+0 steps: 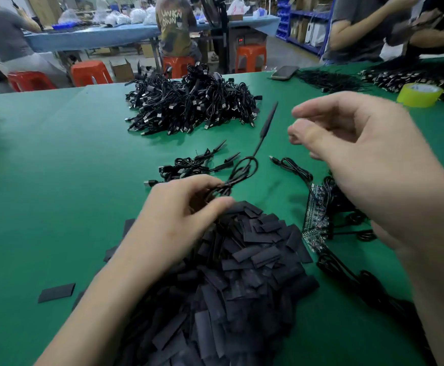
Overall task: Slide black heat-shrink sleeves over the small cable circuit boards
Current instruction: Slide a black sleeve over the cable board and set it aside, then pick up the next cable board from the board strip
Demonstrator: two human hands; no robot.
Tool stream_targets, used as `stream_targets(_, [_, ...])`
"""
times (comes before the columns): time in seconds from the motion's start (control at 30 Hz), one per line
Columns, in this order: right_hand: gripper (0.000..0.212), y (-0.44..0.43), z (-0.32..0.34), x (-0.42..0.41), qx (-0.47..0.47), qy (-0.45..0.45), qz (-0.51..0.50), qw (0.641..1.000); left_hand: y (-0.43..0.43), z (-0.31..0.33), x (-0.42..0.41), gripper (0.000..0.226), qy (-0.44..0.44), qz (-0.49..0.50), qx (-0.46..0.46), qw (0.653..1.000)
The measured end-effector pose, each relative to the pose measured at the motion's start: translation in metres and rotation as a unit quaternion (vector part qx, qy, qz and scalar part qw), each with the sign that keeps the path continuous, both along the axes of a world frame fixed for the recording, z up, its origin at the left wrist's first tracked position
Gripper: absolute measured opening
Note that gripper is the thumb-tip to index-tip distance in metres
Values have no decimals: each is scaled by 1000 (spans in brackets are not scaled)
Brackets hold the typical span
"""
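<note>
At a green worktable point(57, 180) in a busy assembly shop, a worker's left hand point(178, 207) pinches a coiled black cable point(244, 170) between thumb and curled fingers, just above a heap of flat black heat-shrink sleeves point(242, 273). From that grip the cable's stiff sleeved end point(267, 122) stands clear of the table, its long axis running up and away to the right, tip pointing past the right hand point(360, 143). That hand hangs beside it, fingers loosely bent and thumb and forefinger parted. It appears to hold nothing, though motion blur makes this uncertain. The right fingertips point(298, 112) are the nearer to the sleeved end, just to its right and not touching. The end looks covered already, so the piece is probably ready to set down. Bare circuit boards point(316, 220) on their cables lie below the right wrist, with a few cables point(189, 165) just beyond the left hand and a large pile of cables point(191, 101) farther back.
</note>
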State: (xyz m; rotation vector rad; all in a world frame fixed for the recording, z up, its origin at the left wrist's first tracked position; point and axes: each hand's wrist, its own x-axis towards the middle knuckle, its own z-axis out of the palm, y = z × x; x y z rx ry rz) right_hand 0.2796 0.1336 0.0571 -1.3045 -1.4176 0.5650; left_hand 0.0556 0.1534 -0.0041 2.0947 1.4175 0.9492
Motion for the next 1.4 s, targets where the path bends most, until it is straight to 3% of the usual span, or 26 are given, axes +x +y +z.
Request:
stream_targets(0.2, [8, -4, 11, 21, 14, 36, -5, 999, 51, -5, -20, 26, 119, 144, 33, 982])
stream_targets(0.4, [6, -4, 16, 26, -18, 5, 13, 1000, 81, 3, 0, 61, 250, 162, 24, 954])
stream_targets(0.47, [5, -3, 15, 26, -29, -12, 19, 999, 59, 5, 18, 53, 218, 107, 65, 968])
stream_targets(0.53, [4, -1, 14, 24, -35, -26, 23, 999, 28, 4, 50, 43, 201, -32, 62, 977])
stream_targets(0.63, [5, -2, 10, 20, -46, -42, 36, 997, -9, -9, 100, 46, 259, -190, 39, 946])
stream_targets(0.7, [6, -2, 10, 20, -54, -62, 42, 996, -18, -19, 118, 50, 308, -205, 35, 928])
stream_targets(0.9, [7, -1, 11, 21, -55, -76, 55, 994, -21, -29, 130, 43, 330, -243, 34, 912])
stream_targets(0.97, [7, -1, 10, 20, -66, -88, 62, 992, -19, -28, 128, 40, 315, -223, 15, 922])
stream_targets(1.1, [7, -1, 7, 19, -90, -120, 60, 987, -7, -27, 127, 48, 337, -82, -21, 938])
stream_targets(1.23, [7, -1, 8, 17, -97, -132, 66, 984, -4, -25, 139, 56, 367, -74, -65, 925])
stream_targets(1.4, [9, 0, 6, 19, -107, -167, 64, 978, -2, -26, 142, 54, 337, -60, -69, 937])
